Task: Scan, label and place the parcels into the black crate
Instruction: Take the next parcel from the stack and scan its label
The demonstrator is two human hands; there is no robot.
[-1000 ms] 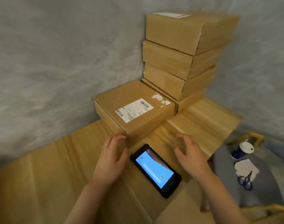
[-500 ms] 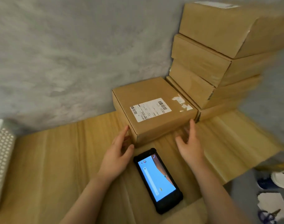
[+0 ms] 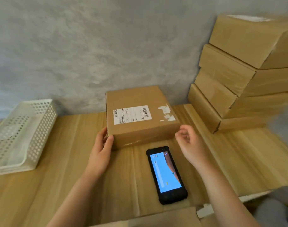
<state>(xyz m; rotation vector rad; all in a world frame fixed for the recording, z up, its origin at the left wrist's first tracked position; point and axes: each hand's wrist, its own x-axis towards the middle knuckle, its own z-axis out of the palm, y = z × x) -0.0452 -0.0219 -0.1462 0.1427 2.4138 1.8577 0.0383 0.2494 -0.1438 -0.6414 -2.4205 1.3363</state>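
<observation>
Parcel (image 3: 140,115) front and centre on the wooden surface (image 3: 61,177), label (image 3: 132,114) facing up, lying just behind the scanner phone (image 3: 167,174). Risk here, I'd say: only one hand is on it, so a lift now could tip it onto the phone's lit screen, or swing it against the stack of boxes (image 3: 243,71) to the right. Left hand (image 3: 100,153) is open, fingers cupped around the parcel's near left corner, thumb pressed on the front face. Right hand (image 3: 190,145) hangs loosely curled beside the right corner, holding nothing and seemingly not touching. No black crate in view; only a white basket (image 3: 20,133) at left.
</observation>
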